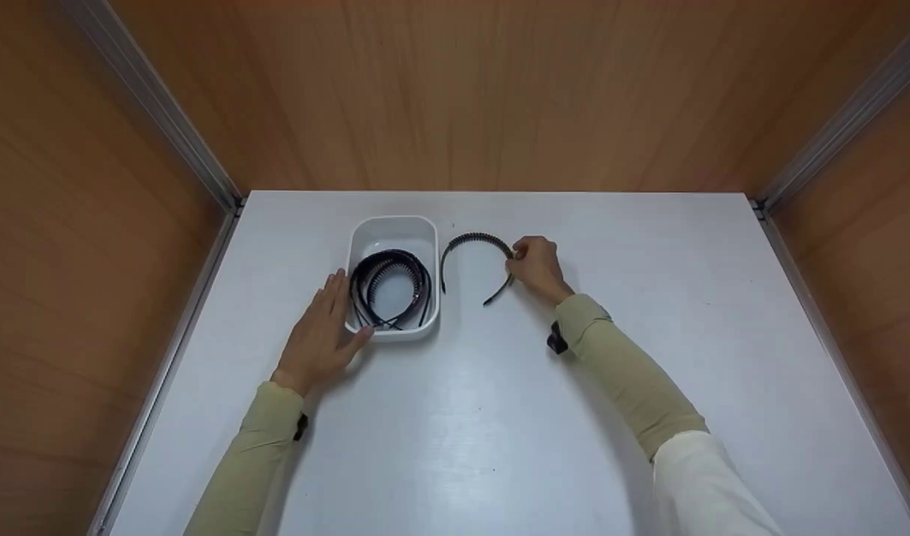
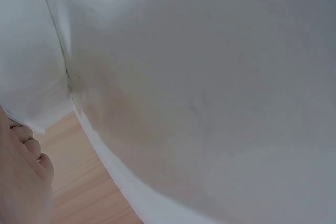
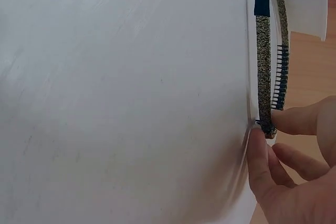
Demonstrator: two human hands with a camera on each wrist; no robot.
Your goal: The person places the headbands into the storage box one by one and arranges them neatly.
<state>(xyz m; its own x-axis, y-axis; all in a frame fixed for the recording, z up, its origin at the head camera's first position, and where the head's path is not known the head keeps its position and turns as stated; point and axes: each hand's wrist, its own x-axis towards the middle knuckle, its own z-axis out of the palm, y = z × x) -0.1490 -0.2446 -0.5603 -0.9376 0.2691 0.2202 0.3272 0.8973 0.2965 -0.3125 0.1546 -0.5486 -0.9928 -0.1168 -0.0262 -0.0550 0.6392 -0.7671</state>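
A dark toothed headband (image 1: 475,237) lies to the right of a white plastic container (image 1: 404,336). My right hand (image 1: 536,266) pinches its right side between thumb and fingers. In the right wrist view the headband (image 3: 263,61) shows a speckled woven cover, a dark end tip and a row of comb teeth. My left hand (image 1: 315,341) rests against the container's left side, fingers straight, with the thumb by its front corner. Inside the container are several dark headbands (image 1: 359,277), overlapping one another. Only part of the left hand (image 2: 25,166) appears in the left wrist view.
The white table (image 1: 455,424) carries the container and headband left of and near its middle. Wooden panels (image 1: 492,97) stand behind and at both sides, with metal rails (image 1: 168,112) at the corners.
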